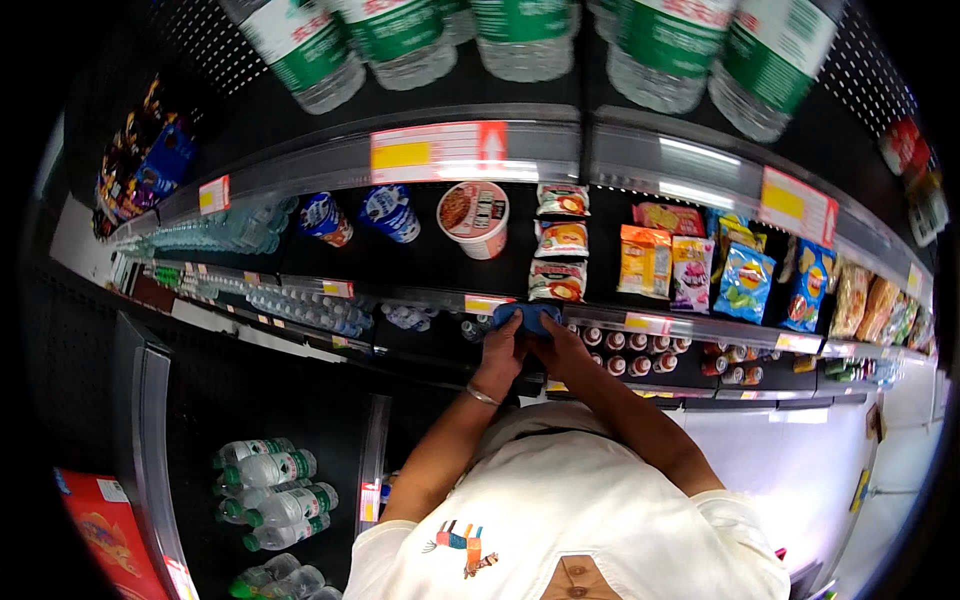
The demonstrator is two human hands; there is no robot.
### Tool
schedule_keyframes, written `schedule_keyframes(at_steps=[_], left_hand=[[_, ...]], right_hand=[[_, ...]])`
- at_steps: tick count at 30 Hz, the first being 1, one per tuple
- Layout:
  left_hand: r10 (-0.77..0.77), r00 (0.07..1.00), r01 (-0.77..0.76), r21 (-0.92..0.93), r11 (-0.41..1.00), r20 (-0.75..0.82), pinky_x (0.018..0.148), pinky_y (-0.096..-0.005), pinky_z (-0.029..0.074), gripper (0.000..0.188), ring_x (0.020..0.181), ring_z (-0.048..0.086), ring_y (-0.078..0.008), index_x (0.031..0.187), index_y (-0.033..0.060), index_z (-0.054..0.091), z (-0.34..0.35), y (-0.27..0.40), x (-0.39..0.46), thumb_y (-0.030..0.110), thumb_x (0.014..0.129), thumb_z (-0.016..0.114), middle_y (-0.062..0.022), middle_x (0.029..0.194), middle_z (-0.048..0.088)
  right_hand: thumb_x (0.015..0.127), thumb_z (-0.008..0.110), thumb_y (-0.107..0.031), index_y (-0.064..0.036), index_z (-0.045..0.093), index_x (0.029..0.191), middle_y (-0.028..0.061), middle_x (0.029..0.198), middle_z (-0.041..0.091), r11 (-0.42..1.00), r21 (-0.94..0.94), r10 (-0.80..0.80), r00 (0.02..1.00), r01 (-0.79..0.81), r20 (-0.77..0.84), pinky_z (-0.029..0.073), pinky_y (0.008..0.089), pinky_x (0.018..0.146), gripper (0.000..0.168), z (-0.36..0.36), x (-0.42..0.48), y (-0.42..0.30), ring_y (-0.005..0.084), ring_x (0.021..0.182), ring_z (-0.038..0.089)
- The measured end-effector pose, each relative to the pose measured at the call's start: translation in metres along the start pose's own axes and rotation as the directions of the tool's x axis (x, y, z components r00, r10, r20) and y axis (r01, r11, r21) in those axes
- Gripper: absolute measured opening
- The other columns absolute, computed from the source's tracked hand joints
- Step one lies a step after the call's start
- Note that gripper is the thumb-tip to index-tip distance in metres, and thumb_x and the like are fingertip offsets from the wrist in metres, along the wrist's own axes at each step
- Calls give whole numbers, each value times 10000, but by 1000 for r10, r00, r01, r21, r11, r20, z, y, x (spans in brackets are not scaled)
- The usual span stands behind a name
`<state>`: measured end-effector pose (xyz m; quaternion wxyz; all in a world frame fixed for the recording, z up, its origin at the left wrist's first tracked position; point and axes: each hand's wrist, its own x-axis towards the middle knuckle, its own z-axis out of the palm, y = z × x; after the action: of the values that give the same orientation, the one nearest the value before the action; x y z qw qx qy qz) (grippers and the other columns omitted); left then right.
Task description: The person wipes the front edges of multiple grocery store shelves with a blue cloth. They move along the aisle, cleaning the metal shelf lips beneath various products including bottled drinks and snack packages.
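My left hand [502,351] and my right hand [559,346] grip a blue bundle [528,316], which looks like a folded cloth, from its two sides. A silver bangle circles my left wrist. The bundle is held at the front edge of a black shelf [420,281], close to a price tag [486,304]. Just beyond it lie small snack packets [558,280] in a row running back. A pink-lidded noodle tub [474,217] stands behind and to the left. Most of my fingertips are hidden under the bundle; both thumbs lie on top.
Large green-labelled water bottles [523,45] stand on the upper shelf, whose lip [300,161] overhangs. Blue cups [390,214] are left, chip bags [744,281] right. Brown-capped bottles [637,365] fill the lower shelf. Bundled bottles [281,495] lie on a low shelf at left.
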<state>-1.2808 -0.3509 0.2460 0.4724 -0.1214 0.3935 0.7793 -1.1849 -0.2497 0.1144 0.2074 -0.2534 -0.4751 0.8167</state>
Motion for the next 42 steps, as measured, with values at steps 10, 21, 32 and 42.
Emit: schedule_keyframes(at_steps=[10, 21, 32, 42], left_hand=[[-8, 993, 22, 121, 992, -115, 666, -365, 550, 236, 751, 654, -239, 996, 55, 617, -46, 48, 39, 235, 877, 712, -82, 899, 665], [129, 979, -125, 40, 991, -160, 677, -376, 546, 191, 839, 637, -246, 1005, 62, 619, -89, 155, 30, 192, 882, 687, -80, 947, 648], [99, 989, -110, -93, 990, -112, 783, -378, 532, 286, 890, 628, -242, 1100, 47, 594, -134, 213, 38, 215, 887, 686, -90, 989, 646], [5, 978, 5, 46, 999, -208, 828, -409, 530, 309, 891, 626, -250, 1095, 60, 600, -72, 161, 16, 325, 937, 626, -87, 1014, 657]], right_hand=[[931, 630, -357, -107, 571, 1071, 87, 963, 642, 933, 278, 244, 969, -228, -24, 512, 331, 682, 292, 58, 30, 15, 236, 824, 626], [907, 642, -443, -164, 587, 983, 8, 887, 628, 727, 358, 630, 777, -586, -8, 450, 274, 519, 294, 223, 44, -60, 144, 728, 594], [907, 640, -449, -161, 596, 954, 6, 819, 619, 657, 513, 676, 732, -552, -79, 384, 253, 433, 295, 306, 59, -57, 139, 628, 583], [878, 694, -362, -115, 567, 1029, 56, 819, 631, 829, 272, 521, 852, -488, -58, 487, 327, 599, 316, 219, 34, -53, 188, 742, 618]])
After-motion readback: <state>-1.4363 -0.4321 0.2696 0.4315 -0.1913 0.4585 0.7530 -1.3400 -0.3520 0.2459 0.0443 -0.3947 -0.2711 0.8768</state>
